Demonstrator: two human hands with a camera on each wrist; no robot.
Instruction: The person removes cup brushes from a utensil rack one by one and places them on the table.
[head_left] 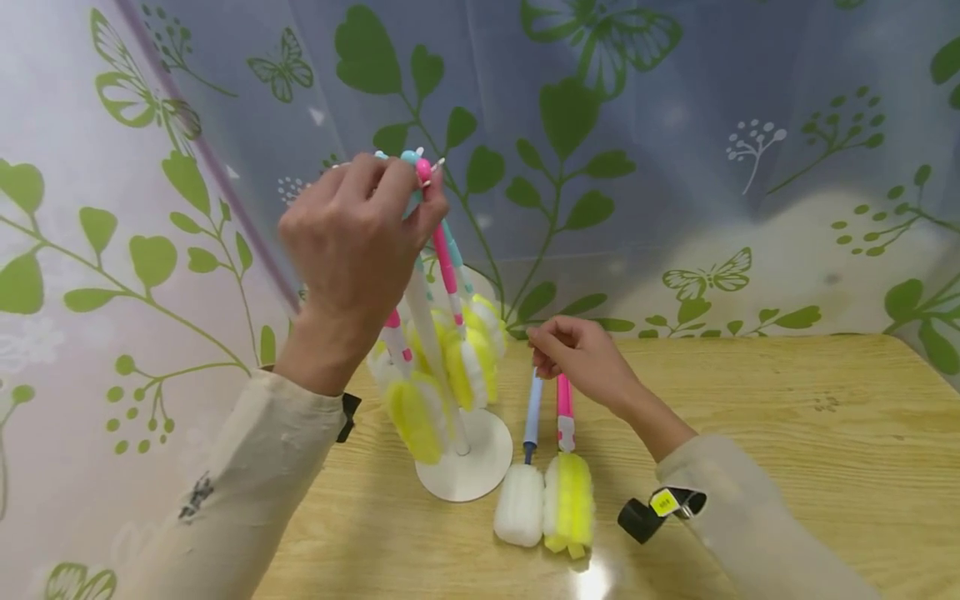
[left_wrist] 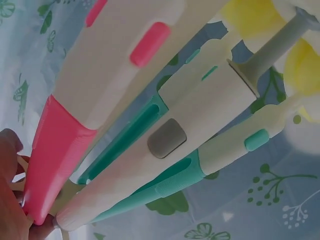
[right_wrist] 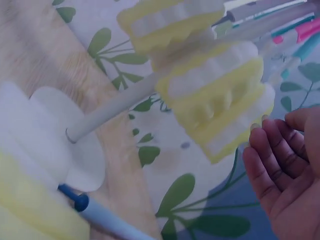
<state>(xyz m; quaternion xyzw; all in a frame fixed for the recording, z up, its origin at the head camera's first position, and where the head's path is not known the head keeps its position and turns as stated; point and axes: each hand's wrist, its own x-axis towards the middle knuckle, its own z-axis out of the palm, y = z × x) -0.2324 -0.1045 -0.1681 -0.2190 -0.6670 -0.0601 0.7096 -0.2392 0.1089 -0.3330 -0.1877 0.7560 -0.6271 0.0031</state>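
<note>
My left hand (head_left: pixel 352 225) is up at the top of a white stand (head_left: pixel 463 467). Its fingertips pinch the handle end of a pink-handled sponge brush (left_wrist: pixel 60 155), whose sponge head hangs downward. Around the pole hang other sponge brushes with yellow-and-white heads (head_left: pixel 465 367), among them teal-handled ones (left_wrist: pixel 180 175) and a white-handled one with a grey button (left_wrist: pixel 167 137). My right hand (head_left: pixel 581 362), fingers loosely bent and holding nothing, hovers over the handle ends of a blue-handled brush (head_left: pixel 533 408) and a second pink-handled brush (head_left: pixel 566 408) on the table.
The two lying brushes have a white sponge head (head_left: pixel 519 504) and a yellow-and-white one (head_left: pixel 572 500), close to the stand's round base. A leaf-and-butterfly patterned curtain (head_left: pixel 675 167) hangs behind and left of the wooden table (head_left: pixel 787 433).
</note>
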